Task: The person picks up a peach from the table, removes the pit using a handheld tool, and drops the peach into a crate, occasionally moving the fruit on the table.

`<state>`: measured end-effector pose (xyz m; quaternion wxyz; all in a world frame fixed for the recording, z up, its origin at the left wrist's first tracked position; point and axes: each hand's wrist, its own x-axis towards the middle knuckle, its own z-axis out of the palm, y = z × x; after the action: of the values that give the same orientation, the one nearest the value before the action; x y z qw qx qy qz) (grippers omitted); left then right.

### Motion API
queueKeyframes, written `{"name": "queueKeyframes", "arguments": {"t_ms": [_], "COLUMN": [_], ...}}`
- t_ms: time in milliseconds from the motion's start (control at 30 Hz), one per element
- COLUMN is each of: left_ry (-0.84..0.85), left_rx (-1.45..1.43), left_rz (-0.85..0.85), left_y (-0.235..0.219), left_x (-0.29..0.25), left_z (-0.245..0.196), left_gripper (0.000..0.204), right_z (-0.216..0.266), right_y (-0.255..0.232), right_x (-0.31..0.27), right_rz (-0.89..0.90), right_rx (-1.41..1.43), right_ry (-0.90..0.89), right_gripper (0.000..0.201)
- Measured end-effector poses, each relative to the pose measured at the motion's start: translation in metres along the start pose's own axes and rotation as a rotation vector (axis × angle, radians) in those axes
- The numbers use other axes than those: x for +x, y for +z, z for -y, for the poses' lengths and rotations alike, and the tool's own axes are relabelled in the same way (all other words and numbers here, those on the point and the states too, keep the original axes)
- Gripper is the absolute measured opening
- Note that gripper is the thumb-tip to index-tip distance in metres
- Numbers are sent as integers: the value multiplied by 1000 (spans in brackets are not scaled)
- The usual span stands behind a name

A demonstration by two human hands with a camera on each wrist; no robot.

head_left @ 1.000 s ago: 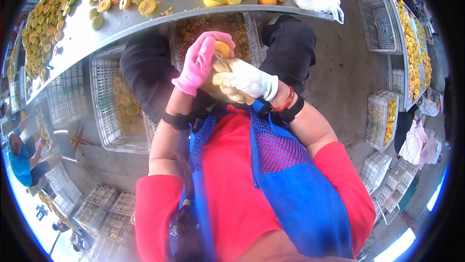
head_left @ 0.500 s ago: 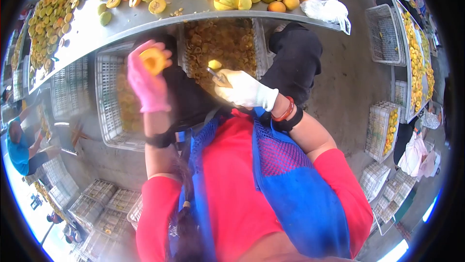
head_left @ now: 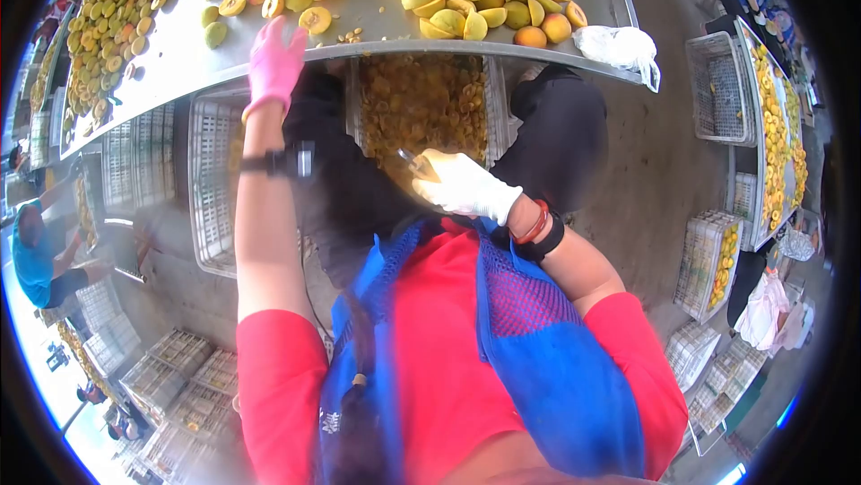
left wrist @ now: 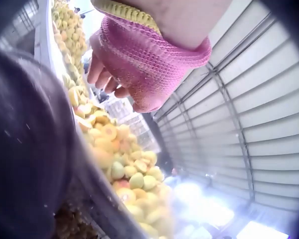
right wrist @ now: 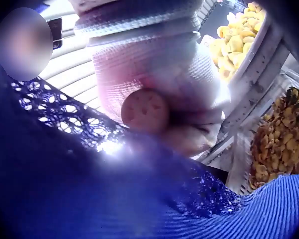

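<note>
Head view: fetching cut fruit (head_left: 315, 19) seems the step. The left hand (head_left: 274, 61), fingers spread, is over the table's (head_left: 184, 65) near edge, beside the fruit; right hand (head_left: 463, 185) grips a tool (head_left: 410, 158). Next likely calls for grasping 1 piece.

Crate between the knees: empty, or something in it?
Not empty: in the crate, orange-brown pieces show in the head view; cannot tell how deep.

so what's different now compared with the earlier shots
The left hand has swung leftward from the right hand, then forward over the table edge, and has let go of the fruit half. The right hand stays before the body, gripping the metal-tipped tool.
</note>
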<state>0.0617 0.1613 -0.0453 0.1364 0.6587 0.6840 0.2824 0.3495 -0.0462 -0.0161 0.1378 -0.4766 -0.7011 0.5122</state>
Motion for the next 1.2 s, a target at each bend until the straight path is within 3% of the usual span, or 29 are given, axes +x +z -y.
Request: {"name": "queueKeyframes", "arguments": {"t_ms": [67,200,233,267,367,400,467,533,633,867,1000,1200], "left_ry": [-40,-134,-149,-141,-137,-188,-288,-205,-182,-244,-149,-55], "left_rx": [92,160,148,210,32,-204,-677,-1030,-1184,-1303,-1300,-1234], "left_rz": [84,346,429,406,350,367,396,453,580,506,445,354], "left_y": [30,51,51,53,44,38,22,5,-3,1,6,13], "left_x": [33,64,65,65,49,40,14,-22,-64,-120,-129,-138], "left_z": [4,0,-3,-5,-23,-33,-56,-79,-99,-142,-150,-162], "left_gripper": [55,62,64,65,58,55,50,45,45,34,31,28], "right_z": [-4,-15,-12,-7,11,14,14,15,27,29,29,20], "right_y": [0,2,-1,-4,-13,-15,-18,-18,-27,-31,-30,-23], "right_x": [-4,-7,-8,-8,-4,-1,3,7,13,14,6,5], "right_rz": [-45,-84,-71,-60,-78,-95,-134,-199,-245,-325,-383,-523], "right_rx": [-109,-229,-170,-111,126,214,440,754,750,587,461,349], "right_ry": [-139,-241,-167,-97,179,281,300,305,266,150,137,-59], "right_gripper": [21,14,14,14,17,19,22,25,24,23,22,23]}}
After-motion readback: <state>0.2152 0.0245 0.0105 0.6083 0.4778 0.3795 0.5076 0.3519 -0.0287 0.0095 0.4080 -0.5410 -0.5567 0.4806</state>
